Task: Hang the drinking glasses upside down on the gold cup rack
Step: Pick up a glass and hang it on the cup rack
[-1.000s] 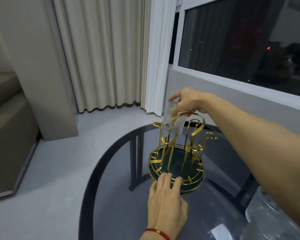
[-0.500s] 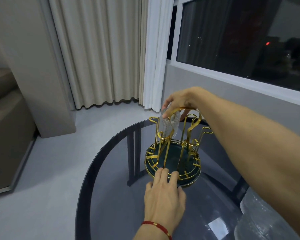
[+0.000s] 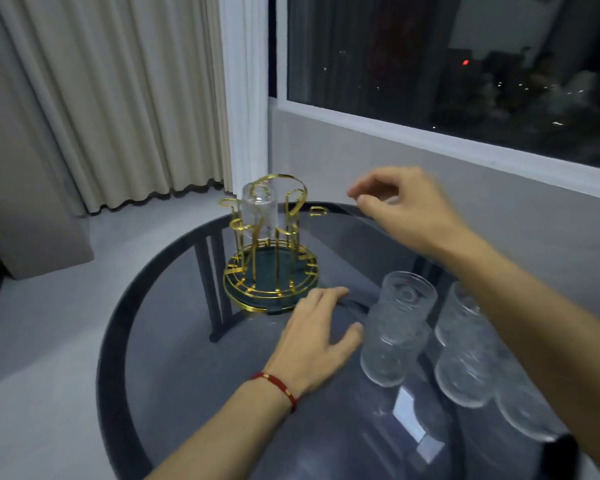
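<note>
The gold cup rack (image 3: 270, 278) with a dark green round base stands on the glass table. One clear ribbed drinking glass (image 3: 259, 211) hangs upside down on a rear-left prong. My right hand (image 3: 400, 206) hovers in the air to the right of the rack, fingers loosely curled, holding nothing. My left hand (image 3: 317, 332) rests flat on the table, fingertips near the rack's front rim. Several more ribbed glasses stand on the table at the right: one (image 3: 397, 327) just beside my left hand, another (image 3: 465, 348) partly behind my right forearm.
The round dark glass table (image 3: 174, 358) has a black rim, its left edge dropping to a grey floor. A wall and window sill (image 3: 430, 126) run behind the table. Curtains (image 3: 118, 98) hang at the back left.
My right hand let go of the glass, which now hangs on the rack, and drew back to the right. My view shifted right, bringing the standing glasses into sight.
</note>
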